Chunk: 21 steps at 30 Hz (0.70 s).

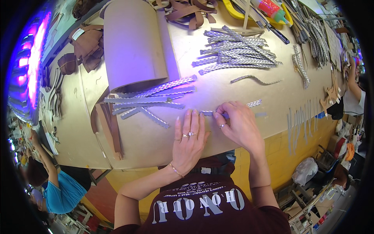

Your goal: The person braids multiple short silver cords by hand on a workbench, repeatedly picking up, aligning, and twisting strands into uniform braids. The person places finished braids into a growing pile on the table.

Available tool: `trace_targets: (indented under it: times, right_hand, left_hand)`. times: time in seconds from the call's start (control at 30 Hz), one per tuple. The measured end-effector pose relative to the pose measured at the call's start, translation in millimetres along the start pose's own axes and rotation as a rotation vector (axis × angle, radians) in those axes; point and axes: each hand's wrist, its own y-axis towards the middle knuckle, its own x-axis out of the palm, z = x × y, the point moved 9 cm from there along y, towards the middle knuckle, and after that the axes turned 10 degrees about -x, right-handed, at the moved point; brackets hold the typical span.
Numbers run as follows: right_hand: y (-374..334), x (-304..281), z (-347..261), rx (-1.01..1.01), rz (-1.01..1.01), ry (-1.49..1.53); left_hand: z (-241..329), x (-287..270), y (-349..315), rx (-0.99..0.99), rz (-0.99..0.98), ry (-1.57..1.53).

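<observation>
A narrow silver braided strap (254,103) lies across the table in front of me, partly covered by my hands. My left hand (190,138) rests flat with fingers stretched out, its fingertips at the strap's left part. Thumb and fingers of my right hand (238,124) are pinched together on the strap, whose braided end sticks out beyond them. Just left of my hands is a loose pile of braided straps with grey flat backing (150,104). A larger stack of silver braided straps (237,50) lies farther off, right of centre.
A big cardboard tube (134,46) stands behind the near pile. Brown strips (111,130) lie to the left, with brown rolls (89,48) beyond. At the far right is a yellow tray (289,17) with a red bottle. Thin grey strips (298,123) hang at the right edge.
</observation>
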Motion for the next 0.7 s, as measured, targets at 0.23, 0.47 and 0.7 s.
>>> trace_targets:
  times: [0.23,0.47,0.7]
  right_hand:
    - [-0.1,2.0,1.7,0.030,-0.017,-0.027]
    - [-5.9,-10.9,20.3,0.080,-0.091,-0.144]
    - [-3.4,-18.8,27.7,-0.050,-0.136,-0.014]
  left_hand:
    - [7.8,-4.6,-3.6,0.022,-0.044,-0.189]
    - [18.8,15.1,3.2,-0.004,-0.185,-0.341]
    - [22.0,18.6,2.5,-0.022,-0.187,-0.271]
